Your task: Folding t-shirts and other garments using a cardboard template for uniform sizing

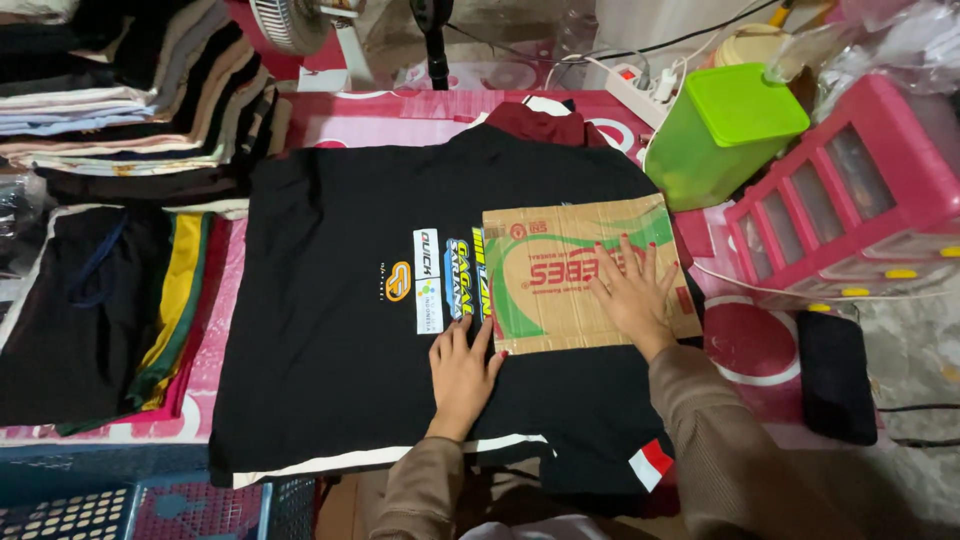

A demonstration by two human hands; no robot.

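Black cloth fills the middle of the frame: a black shirt [340, 330] lies spread flat on the pink patterned table [750, 345], its small printed patches near the centre and a striped hem toward the lower edge. It looks light, soft and limp, likely to sag and wrinkle if lifted by one point, so I judge the edges or a folded side the best places to take hold. On its right half, just right of centre, rests a brown cardboard sheet [570, 265], thin, stiff and light, easy to slide and best gripped by an edge. The right hand [632, 295] lies flat on the cardboard, fingers spread wide, pressing and grasping nothing. The left hand [462, 372] lies palm down on the shirt at the cardboard's lower left corner, fingers straight and close together, tips touching its edge, also holding nothing.
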